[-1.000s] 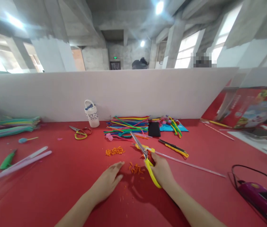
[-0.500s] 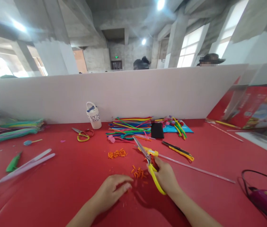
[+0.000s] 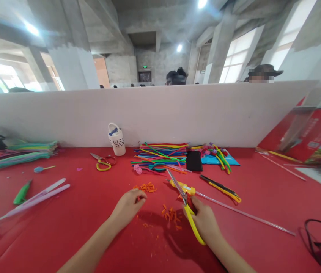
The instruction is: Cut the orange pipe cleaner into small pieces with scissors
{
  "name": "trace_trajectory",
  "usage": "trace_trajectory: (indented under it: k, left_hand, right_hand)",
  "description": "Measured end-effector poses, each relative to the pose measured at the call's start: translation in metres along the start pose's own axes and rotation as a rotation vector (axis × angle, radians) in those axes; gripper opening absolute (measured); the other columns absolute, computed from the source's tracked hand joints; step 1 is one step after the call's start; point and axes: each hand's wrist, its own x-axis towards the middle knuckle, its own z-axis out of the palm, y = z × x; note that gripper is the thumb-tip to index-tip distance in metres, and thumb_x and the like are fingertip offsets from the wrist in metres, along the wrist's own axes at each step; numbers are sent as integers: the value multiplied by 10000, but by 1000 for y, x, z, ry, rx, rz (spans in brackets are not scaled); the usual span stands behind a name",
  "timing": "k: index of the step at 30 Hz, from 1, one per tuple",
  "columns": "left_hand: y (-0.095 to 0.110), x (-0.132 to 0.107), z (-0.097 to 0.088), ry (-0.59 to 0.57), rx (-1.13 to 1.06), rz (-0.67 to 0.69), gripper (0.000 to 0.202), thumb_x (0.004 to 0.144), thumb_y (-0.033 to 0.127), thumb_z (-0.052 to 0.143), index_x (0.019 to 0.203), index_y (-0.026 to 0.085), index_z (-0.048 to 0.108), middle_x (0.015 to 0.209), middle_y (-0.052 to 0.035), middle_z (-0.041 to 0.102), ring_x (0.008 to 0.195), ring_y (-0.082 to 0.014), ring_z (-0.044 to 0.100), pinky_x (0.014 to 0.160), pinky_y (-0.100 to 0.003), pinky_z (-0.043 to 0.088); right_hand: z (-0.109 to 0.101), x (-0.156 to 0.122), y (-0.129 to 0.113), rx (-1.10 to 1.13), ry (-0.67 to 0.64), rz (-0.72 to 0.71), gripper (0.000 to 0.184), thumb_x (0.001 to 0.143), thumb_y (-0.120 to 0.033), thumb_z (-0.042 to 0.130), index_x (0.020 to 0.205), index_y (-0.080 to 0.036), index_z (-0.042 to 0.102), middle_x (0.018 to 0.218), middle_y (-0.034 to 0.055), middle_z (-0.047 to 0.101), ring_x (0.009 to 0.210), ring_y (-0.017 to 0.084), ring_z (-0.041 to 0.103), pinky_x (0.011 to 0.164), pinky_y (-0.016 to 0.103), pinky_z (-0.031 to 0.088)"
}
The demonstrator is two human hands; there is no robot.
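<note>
My right hand [image 3: 205, 220] is wrapped round the yellow handles of a pair of scissors [image 3: 181, 191], whose blades point away and to the left. Below those blades lies a loose scatter of small orange cut pieces [image 3: 172, 217]. My left hand [image 3: 129, 204] hovers just in front of a second, tighter pile of orange pieces [image 3: 149, 187]. Its fingers are curled together, and whatever may be between them is hidden. Behind the scissors lies a yellow glue gun [image 3: 183, 186], with a long clear stick [image 3: 243, 213] stretching right from it.
Colourful pipe cleaners [image 3: 160, 154] lie along the white partition [image 3: 177, 113], beside a black box-like object [image 3: 194, 161]. Other items are a white cup [image 3: 117, 142], red-and-yellow scissors [image 3: 103, 163], a utility knife [image 3: 221, 188] and a green-handled tool [image 3: 22, 193].
My left hand has moved forward and left, from beside the loose orange scatter to the tighter pile, its fingers drawing together. My right hand keeps hold of the scissors. The view has shifted slightly.
</note>
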Motion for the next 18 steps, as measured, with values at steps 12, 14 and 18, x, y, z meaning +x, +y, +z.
trace_trajectory:
  k: [12, 14, 18]
  left_hand:
    - [-4, 46, 43, -21, -5, -142, 204, 802, 263, 485, 950, 139, 551, 988, -65, 566, 856, -181, 549, 738, -382, 445]
    - [-6, 43, 39, 2, -95, -173, 127, 788, 232, 491, 839, 139, 561, 897, -47, 578, 807, -163, 552, 710, -338, 443]
    - [-5, 21, 25, 16, -348, -263, 119, 788, 231, 405, 749, 161, 492, 643, 8, 549, 489, -93, 501, 476, -226, 399]
  right_hand:
    - [-4, -2, -3, 17, -22, 11, 66, 671, -250, 472, 625, -202, 473, 511, -20, 504, 450, 119, 430, 445, 214, 256]
    - [-4, -2, -3, 22, -39, 25, 57, 662, -248, 480, 633, -199, 479, 507, -22, 499, 447, 116, 421, 442, 214, 245]
    - [-5, 0, -2, 48, -85, 40, 94, 669, -283, 488, 646, -191, 480, 511, -22, 493, 448, 111, 405, 443, 214, 237]
